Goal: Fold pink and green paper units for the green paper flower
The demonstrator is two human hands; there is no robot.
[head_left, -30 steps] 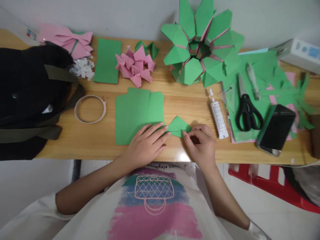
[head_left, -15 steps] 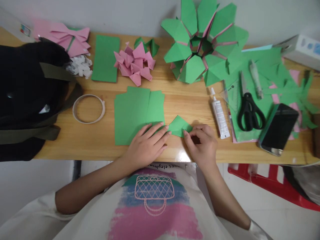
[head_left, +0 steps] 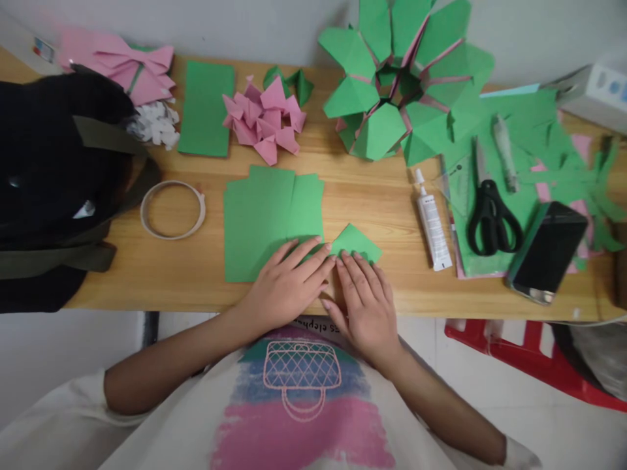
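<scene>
A small folded piece of green paper (head_left: 356, 241) lies on the table near its front edge. My right hand (head_left: 368, 303) rests flat on the near side of this piece, fingers stretched out and thumb apart. My left hand (head_left: 290, 287) lies with its fingers extended at the paper's left corner, partly over the lower right of several overlapping green sheets (head_left: 258, 222). The near edge of the folded paper is hidden under my fingers.
A glue tube (head_left: 434, 225), black-handled scissors (head_left: 492, 219) and a phone (head_left: 547, 248) lie to the right. Behind stand a large green-and-pink paper construction (head_left: 386, 134) and pink folded pieces (head_left: 267, 117). A tape ring (head_left: 172, 234) and a black bag (head_left: 59, 189) are at left.
My right hand has gone from pinching the paper's right side to lying flat over its near edge, closer to my left hand. My left hand has hardly moved.
</scene>
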